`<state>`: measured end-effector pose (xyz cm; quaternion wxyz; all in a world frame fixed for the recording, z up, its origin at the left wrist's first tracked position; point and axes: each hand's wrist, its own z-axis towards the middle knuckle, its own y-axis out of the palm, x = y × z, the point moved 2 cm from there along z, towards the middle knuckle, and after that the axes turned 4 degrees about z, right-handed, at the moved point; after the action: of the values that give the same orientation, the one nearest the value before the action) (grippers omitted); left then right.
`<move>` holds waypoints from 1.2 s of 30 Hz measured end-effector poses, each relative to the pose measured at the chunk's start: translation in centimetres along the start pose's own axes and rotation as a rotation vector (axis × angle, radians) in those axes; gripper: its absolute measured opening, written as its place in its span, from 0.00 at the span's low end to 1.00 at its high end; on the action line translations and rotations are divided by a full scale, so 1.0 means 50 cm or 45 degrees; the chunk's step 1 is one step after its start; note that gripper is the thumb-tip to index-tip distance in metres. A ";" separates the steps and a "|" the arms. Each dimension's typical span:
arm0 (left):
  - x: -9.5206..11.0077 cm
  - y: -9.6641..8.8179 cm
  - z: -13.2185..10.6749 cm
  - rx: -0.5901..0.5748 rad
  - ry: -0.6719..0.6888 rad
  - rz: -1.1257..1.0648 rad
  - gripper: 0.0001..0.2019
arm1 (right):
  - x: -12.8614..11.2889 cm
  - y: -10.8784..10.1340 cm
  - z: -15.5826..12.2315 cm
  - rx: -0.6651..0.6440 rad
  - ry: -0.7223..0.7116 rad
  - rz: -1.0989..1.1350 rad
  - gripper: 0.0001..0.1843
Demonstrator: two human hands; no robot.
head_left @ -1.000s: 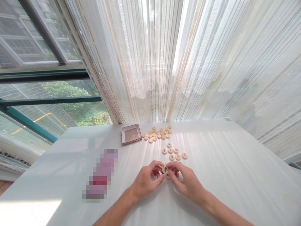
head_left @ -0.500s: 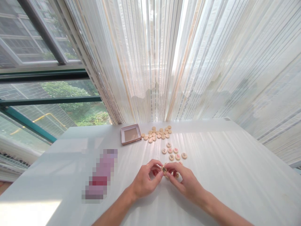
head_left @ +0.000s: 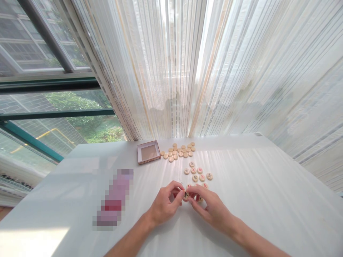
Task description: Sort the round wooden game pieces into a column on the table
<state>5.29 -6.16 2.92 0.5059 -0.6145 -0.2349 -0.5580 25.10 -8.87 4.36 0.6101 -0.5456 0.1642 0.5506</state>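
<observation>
Between my two hands, low over the front of the group, is a round wooden Chinese chess piece with a black character turned toward me. My left hand pinches its left side with thumb and forefinger. Closed on the piece's right side are the fingertips of my right hand. Just beyond the fingers lie red-marked pieces, among them one chess piece, partly covered by my right hand. Farther back, several face-up pieces with red or black characters lie flat, such as a red-marked chess piece.
At the back of the white table lies a cluster of blank-side-up pieces. A shallow open box stands left of them. On the left is a pixelated purple item. String curtains hang behind the table.
The held piece has turned a little between my fingers and sits slightly lower. My right fingertips have shifted slightly, and more of the red-marked pieces behind shows.
</observation>
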 end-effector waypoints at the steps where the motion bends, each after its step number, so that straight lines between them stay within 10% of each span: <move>1: 0.000 0.000 -0.001 0.003 0.010 0.001 0.10 | 0.001 -0.001 0.000 0.005 0.006 -0.001 0.10; 36: 0.006 0.014 -0.005 -0.035 0.315 0.112 0.16 | 0.011 -0.002 0.003 0.020 0.191 0.076 0.07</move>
<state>5.84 -6.74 2.93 0.5466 -0.5575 -0.1360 -0.6098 25.29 -8.46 4.03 0.5837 -0.5753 0.2303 0.5247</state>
